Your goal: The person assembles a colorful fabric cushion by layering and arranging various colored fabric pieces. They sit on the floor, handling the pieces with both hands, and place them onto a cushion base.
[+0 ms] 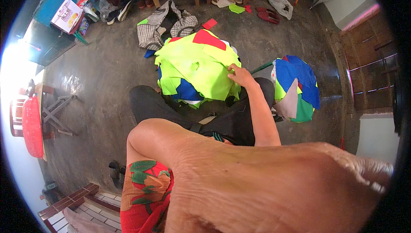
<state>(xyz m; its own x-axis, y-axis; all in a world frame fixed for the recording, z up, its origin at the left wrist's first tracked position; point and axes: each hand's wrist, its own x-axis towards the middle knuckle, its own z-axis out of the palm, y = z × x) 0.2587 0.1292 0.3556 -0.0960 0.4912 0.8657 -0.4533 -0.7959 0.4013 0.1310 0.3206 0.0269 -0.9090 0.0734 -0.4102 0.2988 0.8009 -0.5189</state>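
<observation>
A pile of neon yellow-green fabric pieces (pixel 197 68), with a red piece on top and blue ones underneath, sits on the floor in front of my knees. My right hand (pixel 239 75) rests on the pile's right edge, fingers pinched on a neon yellow-green piece. My left arm crosses the picture very near the camera, elbow at the left. My left hand (pixel 374 173) is blurred at the right rim, and I cannot see whether it grips anything.
A second heap of blue, green and grey fabric pieces (pixel 297 87) lies to the right of my legs. A checked cloth (pixel 165 25), sandals (pixel 267 14) and a bed stand farther back. At the left are a red basket (pixel 32 126) and a folding stool (pixel 55 111).
</observation>
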